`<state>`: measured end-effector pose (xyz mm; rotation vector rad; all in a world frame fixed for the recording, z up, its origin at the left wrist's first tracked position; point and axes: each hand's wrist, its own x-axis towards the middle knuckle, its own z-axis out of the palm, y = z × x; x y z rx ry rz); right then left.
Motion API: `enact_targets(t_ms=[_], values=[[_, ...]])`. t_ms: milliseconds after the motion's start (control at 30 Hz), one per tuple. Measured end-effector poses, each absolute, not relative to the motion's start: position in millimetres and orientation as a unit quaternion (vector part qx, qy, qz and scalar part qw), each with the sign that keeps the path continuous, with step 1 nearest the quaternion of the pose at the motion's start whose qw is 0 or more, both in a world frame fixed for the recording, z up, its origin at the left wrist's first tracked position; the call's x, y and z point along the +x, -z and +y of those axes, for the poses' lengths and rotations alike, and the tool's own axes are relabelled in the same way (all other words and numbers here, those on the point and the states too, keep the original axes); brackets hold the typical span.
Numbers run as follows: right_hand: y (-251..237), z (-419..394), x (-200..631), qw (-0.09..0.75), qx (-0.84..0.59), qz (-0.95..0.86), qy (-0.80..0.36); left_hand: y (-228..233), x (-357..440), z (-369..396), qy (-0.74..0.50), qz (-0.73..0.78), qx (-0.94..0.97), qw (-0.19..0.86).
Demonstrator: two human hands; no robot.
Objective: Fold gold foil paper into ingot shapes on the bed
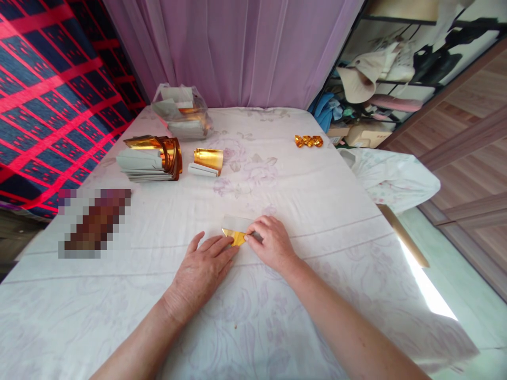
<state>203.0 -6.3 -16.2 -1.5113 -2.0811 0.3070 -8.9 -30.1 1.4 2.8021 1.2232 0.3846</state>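
A small sheet of gold foil paper (238,239) lies on the tablecloth in front of me, partly folded, with its grey-white back showing along the far side. My left hand (204,266) rests flat with fingers stretched out, and its fingertips press on the near left of the sheet. From the right, my right hand (273,243) pinches the sheet's right edge between thumb and fingers. Part of the sheet is hidden under the right hand. Several folded gold pieces (308,141) sit in a row at the far right of the table.
Stacks of gold foil paper (148,163) and a smaller bundle (206,161) lie at the back left. Behind them stands a clear plastic bag (182,113) of more sheets. A blurred-out item (95,221) is at left. Shelves (380,79) rise beyond the right edge.
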Motion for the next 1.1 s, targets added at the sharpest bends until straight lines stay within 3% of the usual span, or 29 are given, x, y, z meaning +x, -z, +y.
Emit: enact_targets(t_ms=[367, 800, 1100], values=[[12, -10, 196, 0.246, -0.579, -0.773, -0.089, -1, -5, -32, -0.126, 0.407, 0.904, 0.026], [20, -3, 207, 0.281, -0.550, -0.768, -0.168, -4, -5, -31, -0.121, 0.418, 0.899, 0.061], [24, -4, 210, 0.322, -0.528, -0.773, -0.140, -4, -4, -27, -0.150, 0.419, 0.891, 0.086]])
